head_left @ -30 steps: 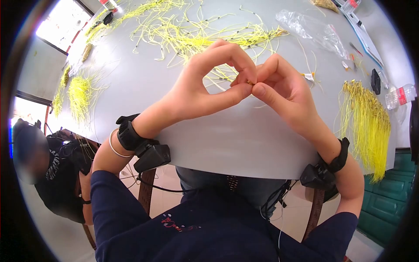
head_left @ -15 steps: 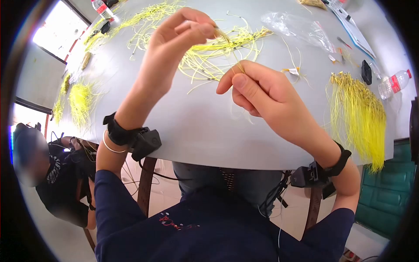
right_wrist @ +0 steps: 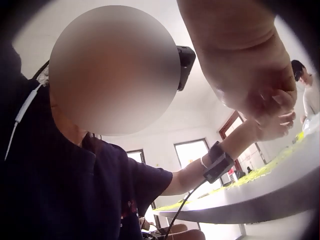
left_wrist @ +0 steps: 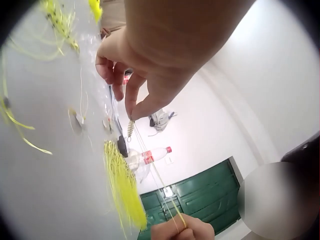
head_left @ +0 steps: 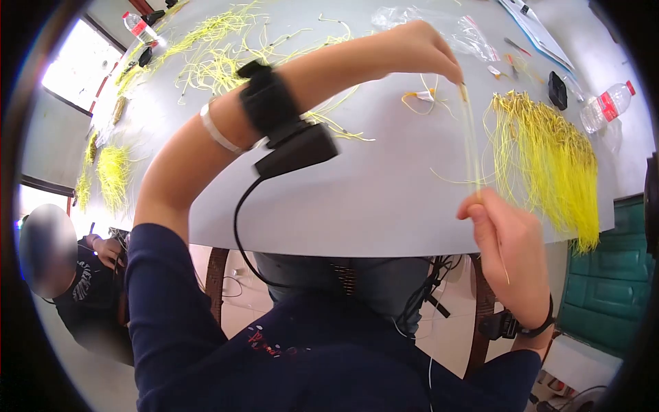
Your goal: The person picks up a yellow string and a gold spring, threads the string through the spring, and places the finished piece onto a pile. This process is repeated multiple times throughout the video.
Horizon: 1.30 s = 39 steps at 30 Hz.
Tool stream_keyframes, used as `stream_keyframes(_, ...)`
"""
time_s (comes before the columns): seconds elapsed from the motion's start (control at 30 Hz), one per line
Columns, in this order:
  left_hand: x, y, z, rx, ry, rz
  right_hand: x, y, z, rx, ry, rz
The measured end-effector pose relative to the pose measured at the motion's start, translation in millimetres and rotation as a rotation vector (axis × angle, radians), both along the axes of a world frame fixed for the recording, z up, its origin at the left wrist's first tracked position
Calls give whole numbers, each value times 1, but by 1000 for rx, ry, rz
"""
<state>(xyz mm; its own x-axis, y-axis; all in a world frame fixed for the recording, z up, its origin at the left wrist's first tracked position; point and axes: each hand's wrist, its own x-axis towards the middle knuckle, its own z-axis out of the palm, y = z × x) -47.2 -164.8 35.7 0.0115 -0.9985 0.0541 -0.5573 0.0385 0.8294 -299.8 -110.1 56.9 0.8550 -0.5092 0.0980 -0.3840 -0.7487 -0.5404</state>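
Note:
My left hand (head_left: 419, 51) is raised over the far right of the table, pinching a small metal spring (left_wrist: 130, 131) at its top between thumb and finger. Thin pale-yellow lines (head_left: 471, 141) run taut from there down to my right hand (head_left: 511, 247). The right hand grips those lines between thumb and curled forefinger near the table's front right edge, and a loose end sticks out below. Just beyond the lines, a thick bundle of yellow strands (head_left: 556, 165) with springs along its top lies on the table (head_left: 329, 199).
Loose yellow cords (head_left: 220, 62) spread over the table's far left. A clear plastic bag (head_left: 439, 27), a black block (head_left: 557, 90), a bottle (head_left: 607, 108) and a clipboard (head_left: 539, 31) are toward the right and back. Another person (head_left: 82, 288) sits at left.
My hands were together at a small metal piece, then drew apart. Both have moved right, the left one far across the table, with the lines now stretched between them.

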Motion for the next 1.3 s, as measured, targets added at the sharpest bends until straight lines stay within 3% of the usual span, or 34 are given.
stream_keyframes(0.03,-7,-20,-6,23,-68,-29,-9,-2,-4,-2,4,-3)
stream_keyframes(0.1,-27,-53,-15,39,-167,-17,-25,-10,-12,-159,36,-219)
stream_keyframes(0.13,-37,-66,-18,38,-162,-24,-30,-14,-14,-160,43,-225)
stream_keyframes(0.2,-55,-89,-27,76,-455,91,-41,-22,-16,-140,77,-362)
stream_keyframes(0.33,-67,-100,-36,25,-508,50,-56,-33,-18,-19,241,-510)
stream_keyframes(0.4,-59,-107,-38,-103,-536,98,-55,-32,-22,-688,4,-525)
stream_keyframes(0.43,-55,-110,-40,-232,-566,149,-55,-30,-18,-689,6,-524)
stream_keyframes(0.53,-31,-70,-7,-148,-456,85,-58,-18,12,-714,-103,-463)
stream_keyframes(0.67,9,-7,14,12,-260,-71,-72,3,44,-791,-348,256)
stream_keyframes(0.73,26,31,15,26,-277,-129,-26,5,39,-801,-930,486)
stream_keyframes(0.8,37,71,15,106,-335,-191,-10,22,36,-776,-972,469)
stream_keyframes(0.9,41,114,8,95,-380,-120,10,42,35,-727,-1068,430)
stream_keyframes(1.07,45,136,-11,-7,-378,-70,26,43,51,-691,-1210,446)
stream_keyframes(1.13,44,134,-14,-71,-378,-52,4,36,78,-780,-833,687)
stream_keyframes(1.2,43,134,-16,-178,-428,-14,20,42,67,-727,-887,728)
stream_keyframes(1.27,49,134,-15,-130,-446,-21,45,56,47,-766,-1113,312)
stream_keyframes(1.3,50,135,-18,-90,-460,-12,34,56,69,-292,-804,378)
